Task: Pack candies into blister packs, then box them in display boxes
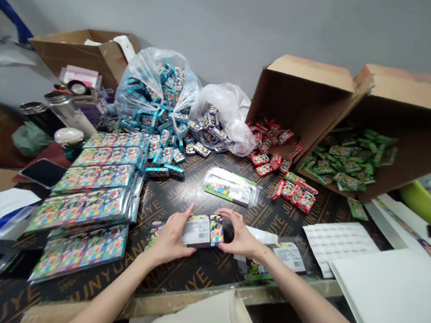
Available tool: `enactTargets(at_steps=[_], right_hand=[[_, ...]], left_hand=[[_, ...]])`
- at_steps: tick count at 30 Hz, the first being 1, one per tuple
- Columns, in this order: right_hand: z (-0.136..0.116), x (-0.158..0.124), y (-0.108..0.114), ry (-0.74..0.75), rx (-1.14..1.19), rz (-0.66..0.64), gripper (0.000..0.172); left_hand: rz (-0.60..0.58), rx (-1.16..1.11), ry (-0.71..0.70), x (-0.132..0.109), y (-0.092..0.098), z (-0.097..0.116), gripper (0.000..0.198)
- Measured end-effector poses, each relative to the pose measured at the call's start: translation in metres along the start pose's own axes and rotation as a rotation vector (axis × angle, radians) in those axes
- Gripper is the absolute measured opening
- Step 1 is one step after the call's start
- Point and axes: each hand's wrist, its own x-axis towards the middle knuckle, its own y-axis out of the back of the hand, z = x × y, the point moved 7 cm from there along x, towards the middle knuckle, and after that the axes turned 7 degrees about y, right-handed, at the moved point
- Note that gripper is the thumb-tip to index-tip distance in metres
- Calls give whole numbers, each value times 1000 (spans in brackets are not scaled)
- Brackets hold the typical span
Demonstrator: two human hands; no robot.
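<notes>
In the middle of the table, a row of small printed boxes (201, 232) lies between my hands, with a purple-edged box at its right end and a pale panel showing on the row. My left hand (172, 237) is closed round the left end, its thumb toward me. At the right end, my right hand (239, 234) grips the purple box between thumb and fingers. Just beyond lies a clear plastic pack (231, 188) with a printed card. Another clear pack with a printed card (286, 256) lies partly under my right forearm.
Stacked finished-looking packs (90, 199) stand at left. Bags of blue boxes (161, 94) and purple boxes (213, 123) lie at the back. Tipped cartons hold red boxes (269, 140) and green boxes (348, 157). A label sheet (340, 245) and white board (391, 312) are at right.
</notes>
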Motion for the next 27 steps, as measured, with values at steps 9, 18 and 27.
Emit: enactTargets(at_steps=[9,18,27], right_hand=[[-8,0,4,27,-26,25,70],[149,61,162,-668,-735,267,55],[112,63,150,-478,-464,413,31]], left_hand=[[54,-56,130,11,-6,-11,104],[-52,96,46,-11,-30,-11,96],[132,-492,367,13,2,-9,49]])
